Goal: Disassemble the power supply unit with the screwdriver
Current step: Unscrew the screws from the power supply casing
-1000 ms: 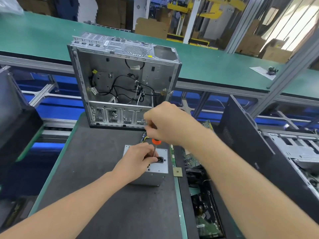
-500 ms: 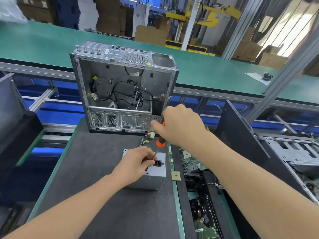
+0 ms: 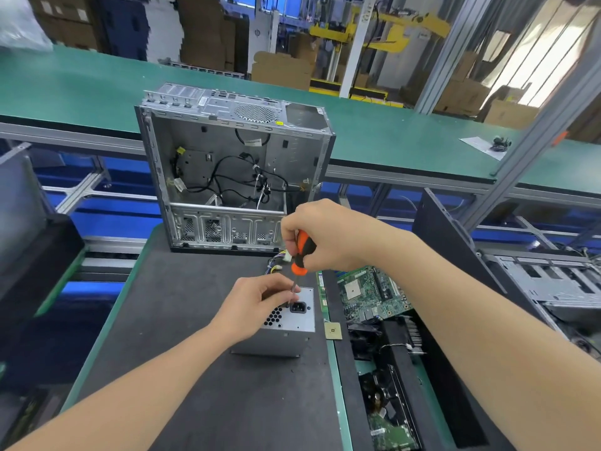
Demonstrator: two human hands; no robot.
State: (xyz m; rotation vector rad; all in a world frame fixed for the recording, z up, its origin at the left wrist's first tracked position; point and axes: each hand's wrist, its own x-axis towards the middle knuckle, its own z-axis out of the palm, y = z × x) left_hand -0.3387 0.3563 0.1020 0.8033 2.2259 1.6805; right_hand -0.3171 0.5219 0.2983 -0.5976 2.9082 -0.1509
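Power supply unit (image 3: pixel 294 323) near tabletop's (image 3: pixel 169 336) right edge.
Grey metal, honeycomb vents, black socket; right hand (image 3: pixel 328 237) grips screwdriver (image 3: pixel 300 252), left hand (image 3: pixel 253 307) pinches its shaft.

Both bare forearms reach in from the near edge and converge toward the middle. The left hand (image 3: pixel 252 305) lies lower and nearer, palm down, its fingers (image 3: pixel 276 292) curled and pinched together around a thin shaft at their tips. The right hand (image 3: pixel 328 237) sits higher and farther, just right of the left, wrist bent downward, fingers wrapped in a closed fist around an orange-and-black handle.
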